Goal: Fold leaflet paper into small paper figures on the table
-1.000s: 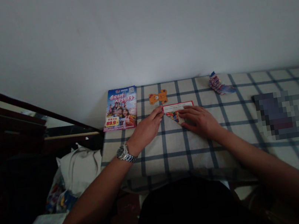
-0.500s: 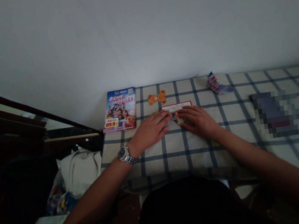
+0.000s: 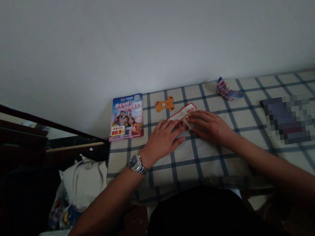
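Observation:
A partly folded paper leaflet (image 3: 186, 109) with a red border lies slanted on the checked cloth between my hands. My left hand (image 3: 165, 140) rests over its left part, fingers stretched out and lying flat, thumb apart. From the right, my right hand (image 3: 210, 126) holds the leaflet's near right part between bent fingers and thumb. Its lower edge is partly hidden under the fingers. Just beyond my left hand lies a flat orange teddy bear cutout (image 3: 165, 104).
A stack of colourful flyers (image 3: 126, 116) lies at the table's left end. Toward the back right sits a pleated, folded paper (image 3: 227, 90). Farther right is a blurred dark flat object (image 3: 286, 120). A white bag (image 3: 85, 180) stands below on the left; the wall (image 3: 162, 34) borders the back.
The leaflet has turned, its right end swinging away from me, so its far edge now slants. My left hand has shifted slightly right. The right hand stays at the leaflet.

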Tool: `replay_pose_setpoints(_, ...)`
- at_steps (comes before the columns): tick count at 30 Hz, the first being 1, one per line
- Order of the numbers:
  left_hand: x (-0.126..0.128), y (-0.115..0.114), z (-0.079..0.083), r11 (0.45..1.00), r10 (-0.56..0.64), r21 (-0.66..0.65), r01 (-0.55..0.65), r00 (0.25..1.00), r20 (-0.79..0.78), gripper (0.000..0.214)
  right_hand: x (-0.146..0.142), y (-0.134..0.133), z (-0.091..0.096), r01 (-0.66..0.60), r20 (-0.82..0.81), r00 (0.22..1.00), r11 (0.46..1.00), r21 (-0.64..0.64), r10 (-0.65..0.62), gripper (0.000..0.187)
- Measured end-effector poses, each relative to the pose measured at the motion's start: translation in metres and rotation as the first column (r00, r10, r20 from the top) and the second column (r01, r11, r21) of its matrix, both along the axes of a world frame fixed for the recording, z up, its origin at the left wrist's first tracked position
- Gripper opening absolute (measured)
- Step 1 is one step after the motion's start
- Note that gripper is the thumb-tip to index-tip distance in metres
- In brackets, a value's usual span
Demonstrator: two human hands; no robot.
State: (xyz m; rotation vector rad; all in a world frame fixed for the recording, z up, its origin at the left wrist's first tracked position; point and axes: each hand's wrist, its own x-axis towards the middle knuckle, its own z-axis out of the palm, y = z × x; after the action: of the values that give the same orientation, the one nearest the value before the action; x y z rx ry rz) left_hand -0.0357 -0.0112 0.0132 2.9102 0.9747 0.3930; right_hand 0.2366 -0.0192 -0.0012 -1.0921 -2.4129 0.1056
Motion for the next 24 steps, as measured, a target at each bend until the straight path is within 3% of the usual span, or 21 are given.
replay_pose_setpoints(9, 0.009, -0.003, 0.001, 1.0, 0.023, -0.012, -0.023, 1.0, -0.003, 0.048, 0.003, -0.009, 0.001, 0.001, 0.056, 0.998, 0.999, -0.034, 0.001, 0.033)
replay_pose_setpoints(17, 0.009, 0.012, -0.001, 0.995, -0.097, -0.024, 0.097, 0.995, 0.009, 0.049, 0.012, -0.001, -0.001, -0.064, 0.062, 0.996, 0.997, -0.052, 0.067, 0.036)
replay_pose_setpoints(24, 0.012, 0.01, -0.001, 0.999, -0.05, -0.002, 0.05, 0.999, -0.007, 0.05, 0.015, -0.001, 0.0, -0.004, -0.036, 0.999, 0.997, -0.075, 0.002, 0.032)
